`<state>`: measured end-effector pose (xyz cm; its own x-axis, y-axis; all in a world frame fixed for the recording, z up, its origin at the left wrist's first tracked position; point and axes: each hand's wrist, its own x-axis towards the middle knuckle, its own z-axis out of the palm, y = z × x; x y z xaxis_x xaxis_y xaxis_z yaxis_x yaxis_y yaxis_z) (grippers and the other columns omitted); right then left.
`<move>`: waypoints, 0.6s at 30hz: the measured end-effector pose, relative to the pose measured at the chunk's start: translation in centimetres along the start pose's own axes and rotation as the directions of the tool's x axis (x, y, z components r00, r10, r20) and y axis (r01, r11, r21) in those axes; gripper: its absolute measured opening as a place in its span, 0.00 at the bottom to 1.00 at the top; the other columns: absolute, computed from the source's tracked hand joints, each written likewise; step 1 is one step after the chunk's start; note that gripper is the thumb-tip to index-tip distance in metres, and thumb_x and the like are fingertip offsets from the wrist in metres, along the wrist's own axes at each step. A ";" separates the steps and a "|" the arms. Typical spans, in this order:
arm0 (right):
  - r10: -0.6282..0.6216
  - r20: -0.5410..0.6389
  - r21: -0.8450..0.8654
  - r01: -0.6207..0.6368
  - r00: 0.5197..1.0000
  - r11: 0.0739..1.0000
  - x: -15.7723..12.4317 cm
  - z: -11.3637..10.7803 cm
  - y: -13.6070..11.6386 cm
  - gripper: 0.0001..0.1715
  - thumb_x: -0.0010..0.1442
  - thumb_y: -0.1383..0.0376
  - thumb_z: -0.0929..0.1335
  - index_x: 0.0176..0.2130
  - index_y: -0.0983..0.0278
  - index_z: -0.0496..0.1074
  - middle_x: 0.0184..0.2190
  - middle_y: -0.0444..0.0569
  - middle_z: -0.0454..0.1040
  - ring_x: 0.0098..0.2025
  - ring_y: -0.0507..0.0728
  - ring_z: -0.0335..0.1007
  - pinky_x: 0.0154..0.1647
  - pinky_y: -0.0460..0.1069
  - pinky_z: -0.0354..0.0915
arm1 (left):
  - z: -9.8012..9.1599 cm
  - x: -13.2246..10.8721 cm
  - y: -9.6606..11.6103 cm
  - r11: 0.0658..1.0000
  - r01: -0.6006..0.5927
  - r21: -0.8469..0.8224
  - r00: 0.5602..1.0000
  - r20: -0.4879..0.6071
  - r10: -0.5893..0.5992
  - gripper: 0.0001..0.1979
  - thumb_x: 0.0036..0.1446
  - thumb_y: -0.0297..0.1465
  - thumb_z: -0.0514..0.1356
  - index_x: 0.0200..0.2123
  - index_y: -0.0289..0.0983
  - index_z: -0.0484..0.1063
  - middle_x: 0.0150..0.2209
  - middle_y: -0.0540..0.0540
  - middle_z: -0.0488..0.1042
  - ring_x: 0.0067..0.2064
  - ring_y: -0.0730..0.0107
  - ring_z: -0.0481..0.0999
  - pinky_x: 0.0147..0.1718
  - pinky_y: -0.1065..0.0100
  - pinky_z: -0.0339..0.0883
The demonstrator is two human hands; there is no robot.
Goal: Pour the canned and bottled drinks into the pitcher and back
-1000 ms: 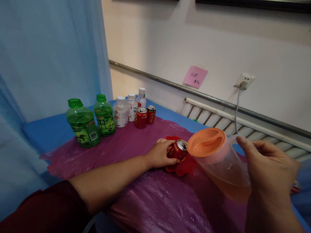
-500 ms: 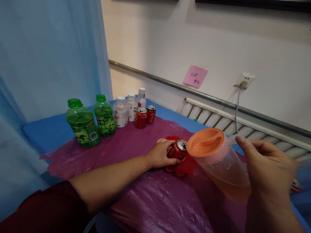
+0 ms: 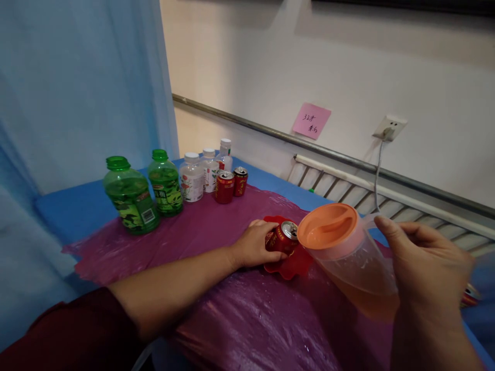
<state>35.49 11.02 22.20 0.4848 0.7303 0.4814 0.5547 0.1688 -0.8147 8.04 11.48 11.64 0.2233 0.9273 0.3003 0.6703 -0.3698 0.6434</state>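
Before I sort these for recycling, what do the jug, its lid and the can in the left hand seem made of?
Jug: probably plastic, cloudy and translucent; liquid shows through its wall.
Lid: likely plastic, opaque orange with slight sheen; its grip looks moulded in.
Can in the left hand: metal, perhaps aluminium; shiny silvery top, red printed side.

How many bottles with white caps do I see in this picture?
3: the nearest white-capped bottle stands right of the green bottles, the second just beyond it, and the third farthest back, partly hidden behind a red can.
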 end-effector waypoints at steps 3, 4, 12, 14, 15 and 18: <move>0.016 0.005 -0.003 -0.016 1.000 1.000 0.0 0.0 0.0 0.25 0.47 0.44 0.77 0.29 0.62 0.79 0.20 0.39 0.67 0.24 0.51 0.58 0.23 0.48 0.52 | 0.0 0.0 0.0 1.000 0.001 0.015 1.000 0.006 -0.001 0.37 0.43 0.48 0.72 0.57 0.47 0.72 0.53 0.44 0.78 0.53 0.46 0.74 0.56 0.51 0.62; 0.018 0.006 -0.001 -0.018 1.000 1.000 0.0 -0.1 0.0 0.24 0.47 0.44 0.77 0.29 0.61 0.79 0.20 0.39 0.67 0.24 0.51 0.58 0.23 0.48 0.53 | 0.0 0.0 0.0 1.000 0.005 0.017 1.000 0.006 -0.005 0.37 0.43 0.48 0.72 0.57 0.46 0.72 0.53 0.44 0.78 0.54 0.46 0.74 0.56 0.51 0.62; 0.020 0.014 0.041 -0.020 1.000 0.999 0.4 0.3 0.4 0.26 0.46 0.43 0.77 0.27 0.63 0.77 0.19 0.39 0.66 0.24 0.51 0.57 0.23 0.47 0.53 | -0.2 -0.1 0.2 0.999 0.033 -0.011 0.999 -0.002 -0.033 0.37 0.44 0.48 0.72 0.58 0.45 0.72 0.54 0.43 0.78 0.55 0.46 0.74 0.56 0.50 0.62; 0.004 0.019 0.068 -0.005 1.000 0.998 0.6 0.5 0.7 0.27 0.46 0.43 0.76 0.27 0.63 0.77 0.19 0.40 0.66 0.24 0.51 0.57 0.23 0.46 0.54 | -0.3 -0.1 0.2 0.999 0.037 -0.009 0.999 0.003 -0.037 0.38 0.44 0.48 0.72 0.59 0.44 0.71 0.54 0.42 0.77 0.55 0.46 0.73 0.56 0.50 0.62; -0.003 0.026 0.082 0.001 1.000 0.997 0.7 0.7 0.9 0.27 0.47 0.43 0.76 0.26 0.64 0.76 0.19 0.40 0.66 0.24 0.51 0.57 0.23 0.46 0.54 | -0.3 -0.1 0.2 0.999 0.037 -0.009 0.999 0.004 -0.037 0.38 0.45 0.48 0.72 0.59 0.44 0.71 0.54 0.42 0.77 0.55 0.46 0.73 0.56 0.50 0.62; -0.009 0.053 0.133 0.002 0.999 0.991 1.0 1.1 1.5 0.25 0.47 0.45 0.76 0.25 0.64 0.75 0.19 0.39 0.65 0.24 0.50 0.56 0.23 0.46 0.53 | -0.4 -0.1 0.1 0.999 0.034 -0.012 0.999 0.000 -0.034 0.38 0.45 0.48 0.72 0.59 0.44 0.71 0.54 0.42 0.77 0.55 0.46 0.73 0.56 0.50 0.62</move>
<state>36.07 12.74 21.17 0.4434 0.7626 0.4710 0.4605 0.2570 -0.8496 7.84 11.33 11.99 0.2002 0.9395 0.2781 0.6692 -0.3385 0.6616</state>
